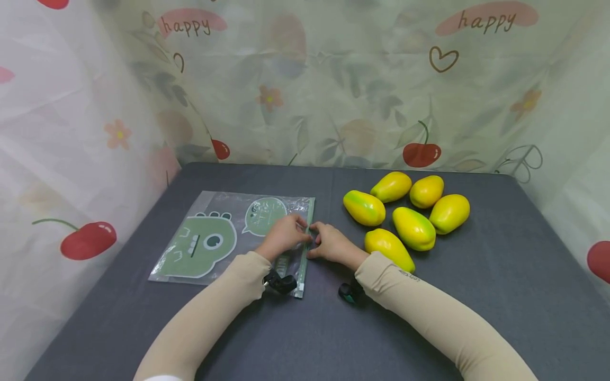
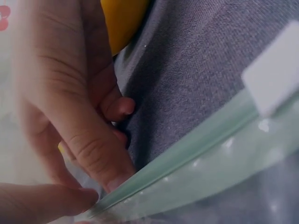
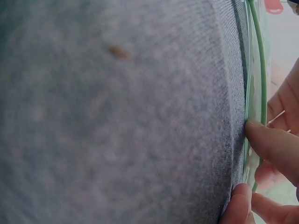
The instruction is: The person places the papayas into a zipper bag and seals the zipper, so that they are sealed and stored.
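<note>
A clear zip bag with a green one-eyed monster print lies flat on the left half of the table. Its green zip strip runs along the right side, with a white slider at the near end. My left hand pinches the bag at the middle of this strip. Facing it, my right hand grips the same edge between thumb and fingers. In the left wrist view, fingertips meet at the green strip. The right wrist view shows fingers at the bag's edge, where two green lines stand slightly apart.
Several yellow-green mangoes lie grouped to the right of the bag; the nearest mango is beside my right wrist. A dark grey cloth covers the table. Patterned curtains hang behind and at both sides.
</note>
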`<state>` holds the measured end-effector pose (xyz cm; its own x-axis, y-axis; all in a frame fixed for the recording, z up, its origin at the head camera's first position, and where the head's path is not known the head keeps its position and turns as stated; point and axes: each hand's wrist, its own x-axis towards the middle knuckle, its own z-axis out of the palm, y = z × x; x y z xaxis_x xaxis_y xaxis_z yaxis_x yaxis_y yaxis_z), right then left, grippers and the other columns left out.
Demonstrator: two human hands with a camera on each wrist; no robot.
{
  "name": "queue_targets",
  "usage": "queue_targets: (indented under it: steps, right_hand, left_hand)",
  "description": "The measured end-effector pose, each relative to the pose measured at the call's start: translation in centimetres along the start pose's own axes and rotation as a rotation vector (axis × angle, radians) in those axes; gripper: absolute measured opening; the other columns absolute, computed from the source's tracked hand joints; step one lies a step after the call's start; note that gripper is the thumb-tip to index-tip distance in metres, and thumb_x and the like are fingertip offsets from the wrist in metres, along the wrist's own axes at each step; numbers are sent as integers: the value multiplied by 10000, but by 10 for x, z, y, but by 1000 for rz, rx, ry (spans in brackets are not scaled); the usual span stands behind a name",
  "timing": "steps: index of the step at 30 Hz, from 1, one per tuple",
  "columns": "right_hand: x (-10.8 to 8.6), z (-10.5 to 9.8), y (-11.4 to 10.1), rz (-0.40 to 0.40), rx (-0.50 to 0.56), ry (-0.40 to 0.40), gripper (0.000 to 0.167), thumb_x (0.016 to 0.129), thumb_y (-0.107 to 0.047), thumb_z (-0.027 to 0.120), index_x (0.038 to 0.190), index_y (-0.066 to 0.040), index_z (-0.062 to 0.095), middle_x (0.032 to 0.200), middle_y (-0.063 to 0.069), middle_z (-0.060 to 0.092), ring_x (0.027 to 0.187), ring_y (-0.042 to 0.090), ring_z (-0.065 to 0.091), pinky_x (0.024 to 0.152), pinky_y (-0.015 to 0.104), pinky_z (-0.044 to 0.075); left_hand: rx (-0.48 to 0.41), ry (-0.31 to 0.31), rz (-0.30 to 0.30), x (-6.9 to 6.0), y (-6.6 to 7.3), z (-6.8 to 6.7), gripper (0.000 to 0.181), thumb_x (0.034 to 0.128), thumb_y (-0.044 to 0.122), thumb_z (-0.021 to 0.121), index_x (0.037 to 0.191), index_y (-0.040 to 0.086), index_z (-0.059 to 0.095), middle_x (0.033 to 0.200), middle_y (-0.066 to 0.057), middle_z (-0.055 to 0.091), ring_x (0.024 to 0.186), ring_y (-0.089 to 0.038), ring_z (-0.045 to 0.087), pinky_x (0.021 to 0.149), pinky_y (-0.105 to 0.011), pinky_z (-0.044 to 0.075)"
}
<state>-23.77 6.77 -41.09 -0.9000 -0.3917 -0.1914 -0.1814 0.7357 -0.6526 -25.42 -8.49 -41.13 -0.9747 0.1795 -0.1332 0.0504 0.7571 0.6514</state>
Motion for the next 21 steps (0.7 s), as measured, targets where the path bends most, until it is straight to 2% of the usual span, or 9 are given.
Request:
queue_targets:
  steps: [7, 10, 21]
  right_hand:
    - [-1, -1, -2, -6, -2, 2, 660, 800, -176, 786, 1364, -27, 477, 977, 99, 592, 815, 206, 544, 749, 324, 491]
    - [0, 0, -1, -15, -1, 0, 666, 802, -178, 784, 1371, -30, 472, 980, 98, 590, 815, 204, 547, 747, 325, 492]
    - [0, -1, 0, -22, -1, 0, 686, 799, -195, 786, 1385, -40, 466, 967, 99, 582, 809, 207, 535, 724, 310, 483]
  left_hand:
    - [72, 48, -31, -1, 5, 1, 287, 785, 186, 755, 1016, 45, 660, 915, -82, 681, 645, -164, 563, 544, -253, 438]
    - [86, 55, -36, -2, 5, 2, 264, 796, 185, 748, 1000, 46, 654, 884, -72, 665, 636, -162, 548, 534, -247, 424]
    - [55, 44, -37, -3, 7, -4, 266, 801, 106, 672, 1055, 31, 646, 739, -39, 605, 562, -141, 513, 489, -243, 408]
